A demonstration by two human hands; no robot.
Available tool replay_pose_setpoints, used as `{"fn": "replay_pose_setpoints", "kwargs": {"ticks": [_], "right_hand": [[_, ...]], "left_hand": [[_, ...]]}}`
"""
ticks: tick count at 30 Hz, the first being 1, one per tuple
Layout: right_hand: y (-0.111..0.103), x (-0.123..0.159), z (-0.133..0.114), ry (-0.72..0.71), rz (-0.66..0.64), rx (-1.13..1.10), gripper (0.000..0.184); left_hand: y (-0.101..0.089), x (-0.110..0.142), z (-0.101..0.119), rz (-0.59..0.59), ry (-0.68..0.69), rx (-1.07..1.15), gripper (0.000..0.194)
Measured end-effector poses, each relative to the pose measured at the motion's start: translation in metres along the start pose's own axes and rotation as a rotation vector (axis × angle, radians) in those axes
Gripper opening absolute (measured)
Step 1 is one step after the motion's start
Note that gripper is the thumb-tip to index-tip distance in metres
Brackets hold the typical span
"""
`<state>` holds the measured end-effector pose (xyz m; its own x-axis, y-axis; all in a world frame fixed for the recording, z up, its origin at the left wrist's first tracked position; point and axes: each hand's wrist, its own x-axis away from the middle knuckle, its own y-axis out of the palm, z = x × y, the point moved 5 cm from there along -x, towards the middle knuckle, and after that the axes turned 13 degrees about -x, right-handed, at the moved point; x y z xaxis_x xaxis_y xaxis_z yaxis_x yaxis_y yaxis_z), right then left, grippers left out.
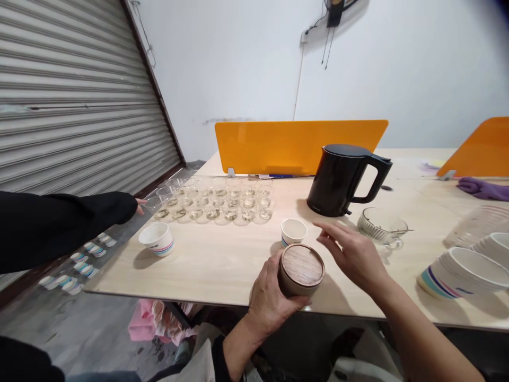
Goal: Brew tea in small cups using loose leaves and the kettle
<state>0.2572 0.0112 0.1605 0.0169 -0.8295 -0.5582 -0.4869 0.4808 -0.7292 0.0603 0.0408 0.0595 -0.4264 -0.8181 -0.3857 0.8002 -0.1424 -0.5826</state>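
Note:
My left hand [270,294] is wrapped round a small round canister [303,268] with a wood-grain lid, held at the table's front edge. My right hand [352,252] hovers to its right with fingers stretched out, holding nothing. Just beyond the canister stands a white paper cup [294,231] with coloured stripes; its base is partly hidden by the lid. Past my right fingers is a black electric kettle [334,180], its handle to the right. A ribbed glass cup [382,225] with thin dark strands in it stands beside my right hand.
Rows of clear cups [212,204] with bits in the bottom fill the left back. A co-worker's sleeve [67,225] reaches toward them. Another paper cup [157,239] stands left; stacked paper cups [461,273] lie right. An orange divider [270,148] crosses behind. Striped cups [79,268] stand on the floor.

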Motion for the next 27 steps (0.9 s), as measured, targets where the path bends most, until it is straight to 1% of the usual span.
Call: {"fn": "replay_pose_setpoints", "kwargs": {"ticks": [2, 4, 6, 7, 9, 10, 12, 14, 16, 24, 27], "right_hand": [[0.000, 0.016, -0.018, -0.034, -0.023, -0.031, 0.045], [0.010, 0.029, -0.036, -0.079, -0.104, -0.009, 0.063], [0.023, 0.036, -0.050, -0.099, -0.151, 0.038, 0.080], [0.029, 0.038, -0.054, -0.096, -0.152, 0.060, 0.086], [0.038, 0.038, -0.059, -0.070, -0.126, 0.096, 0.091], [0.042, 0.037, -0.060, -0.053, -0.113, 0.108, 0.091], [0.046, 0.036, -0.060, -0.023, -0.085, 0.108, 0.083], [0.047, 0.036, -0.061, -0.010, -0.053, 0.082, 0.073], [0.047, 0.036, -0.061, -0.008, -0.025, 0.046, 0.069], [0.046, 0.038, -0.057, 0.039, 0.005, -0.043, 0.067], [0.047, 0.039, -0.057, 0.036, 0.025, -0.056, 0.067]], "left_hand": [[0.002, 0.000, -0.001, -0.025, -0.035, -0.020, 0.113], [0.002, 0.001, -0.001, -0.041, -0.059, -0.035, 0.112], [0.002, 0.000, 0.001, -0.047, -0.051, -0.042, 0.106], [0.001, 0.000, 0.002, -0.047, -0.036, -0.045, 0.101], [0.001, 0.000, 0.005, -0.045, -0.006, -0.059, 0.091], [0.001, 0.000, 0.005, -0.037, 0.000, -0.075, 0.086], [0.001, 0.000, 0.005, -0.011, -0.010, -0.116, 0.077], [0.003, 0.000, 0.003, 0.006, -0.020, -0.146, 0.075], [0.004, 0.000, 0.003, 0.013, -0.017, -0.153, 0.077], [0.002, -0.001, 0.006, 0.021, 0.006, -0.134, 0.083], [0.002, -0.002, 0.007, 0.023, 0.011, -0.153, 0.078]]}}
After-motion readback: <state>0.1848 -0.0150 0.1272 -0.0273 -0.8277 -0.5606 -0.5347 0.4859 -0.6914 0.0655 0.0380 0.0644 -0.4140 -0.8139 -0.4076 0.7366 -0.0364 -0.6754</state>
